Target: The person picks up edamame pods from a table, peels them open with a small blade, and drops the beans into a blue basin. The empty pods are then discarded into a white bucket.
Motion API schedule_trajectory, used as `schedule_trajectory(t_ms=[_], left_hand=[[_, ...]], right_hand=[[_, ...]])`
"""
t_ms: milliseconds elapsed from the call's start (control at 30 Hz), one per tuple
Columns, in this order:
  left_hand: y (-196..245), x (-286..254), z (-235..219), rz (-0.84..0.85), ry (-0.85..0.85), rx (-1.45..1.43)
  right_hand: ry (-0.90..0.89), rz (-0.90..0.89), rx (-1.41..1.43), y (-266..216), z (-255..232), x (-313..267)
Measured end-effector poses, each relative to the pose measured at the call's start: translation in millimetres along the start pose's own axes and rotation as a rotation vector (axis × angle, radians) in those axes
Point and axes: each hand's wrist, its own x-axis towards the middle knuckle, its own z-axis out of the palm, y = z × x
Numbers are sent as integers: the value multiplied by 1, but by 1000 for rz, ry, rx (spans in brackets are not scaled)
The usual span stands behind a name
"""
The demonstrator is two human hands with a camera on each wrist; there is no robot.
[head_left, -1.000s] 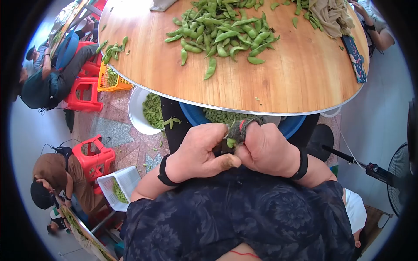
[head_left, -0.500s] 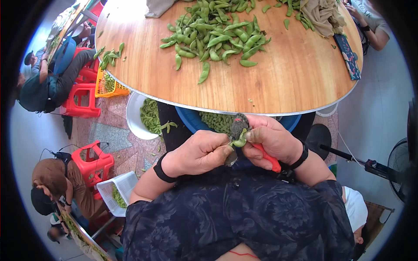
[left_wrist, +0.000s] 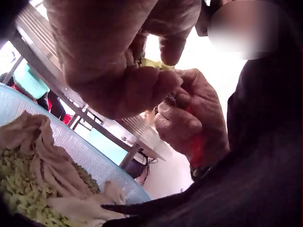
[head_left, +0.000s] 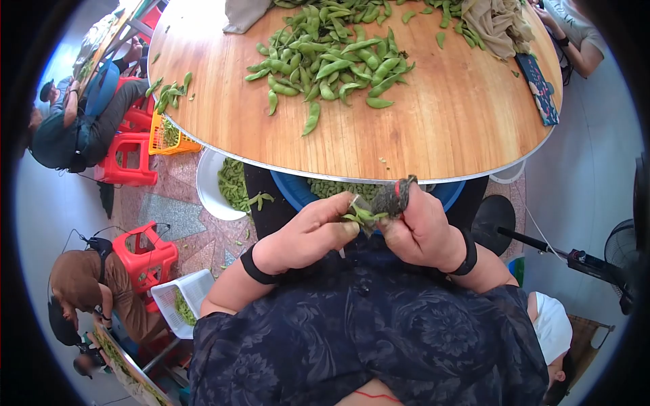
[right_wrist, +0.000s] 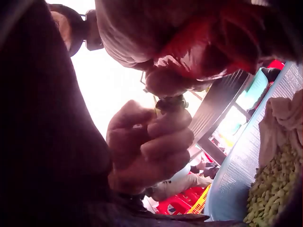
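Note:
My left hand (head_left: 305, 237) pinches a green soybean pod (head_left: 366, 215) between thumb and fingers in front of my body. Close against its right end is my right hand (head_left: 426, 233), which wears a dark wrap (head_left: 391, 201) with a red band on a finger. The right hand's fingers curl round a tool with a red handle (right_wrist: 203, 52); its working end is hidden. Below both hands, a blue basin (head_left: 289, 191) holds shelled green beans (head_left: 335, 187). A beige cloth (left_wrist: 45, 151) lies over part of the beans in the left wrist view.
A round wooden table (head_left: 237, 128) ahead bears a heap of pods (head_left: 332, 61), a crumpled cloth (head_left: 500, 27) and a dark patterned case (head_left: 539, 91). On the floor at left stand a white bucket (head_left: 205, 183) with pods and a red stool (head_left: 150, 254). At right is a fan (head_left: 616, 260).
The right hand turned palm up at half a second ago, showing the red handle, and has since rolled back, hiding it in the head view. The left hand keeps pinching near the same spot.

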Motion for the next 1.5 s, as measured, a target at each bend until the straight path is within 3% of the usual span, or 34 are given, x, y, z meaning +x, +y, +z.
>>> schedule_trajectory(t_ms=[100, 200, 300, 400, 467, 533, 600, 667, 733, 767, 800, 900, 1000, 1100, 1133, 1200, 1233, 1300, 1367, 1433, 1500], left_hand=[[-8, 2, -7, -11, -72, -54], [-1, -3, -4, -122, -89, 10], [-3, -1, -1, -32, -48, 77], [3, 0, -1, -47, -26, 124], [1, 0, -2, -13, -23, 179], [-3, 1, -3, 20, -17, 231], [-7, 1, -2, 175, 8, 382], [-8, 0, 0, 236, 26, 500], [-8, 1, 2, 298, 44, 619], [-7, 2, 4, 426, 81, 785], [-6, 3, 5, 556, 117, 951], [-4, 6, 4, 627, 145, 954], [-7, 8, -2, 552, 139, 880], [-10, 10, -3, 502, 121, 720], [-10, 9, -3, 505, 126, 720], [-9, 7, -2, 386, 67, 509], [-11, 9, -1, 391, 74, 508], [-17, 16, 0, 569, 24, 513], [-17, 15, -2, 529, 51, 511], [-18, 16, -3, 498, 70, 507], [-17, 20, -3, 573, 105, 579]], right_hand=[[-41, -150, -40, 6, 2, -4], [-19, -4, 40, 5, 3, -9], [-25, 112, 153, 1, 0, -6], [-90, 171, -8, -7, -8, -3], [-280, 426, 183, -10, -15, 1], [-286, 442, 221, -10, -16, 2], [-294, 458, 260, -12, -17, 5], [-357, 776, 658, -15, -19, 10], [-361, 872, 781, -14, -18, 13], [-365, 966, 905, -13, -18, 13], [-363, 967, 906, -12, -17, 13], [-358, 992, 1138, -9, -18, 12], [-293, 941, 1016, -14, -14, 9], [-96, 491, 273, -18, -4, -3], [-101, 488, 271, -15, -2, -5], [-14, 48, -9, -8, 1, -9], [-29, 16, -39, -10, 0, -7], [-44, -26, -77, -13, 0, -5], [-56, -69, -119, -14, -1, -5], [3, -144, -408, -14, -6, -7], [29, -58, -343, -16, -11, -3]])
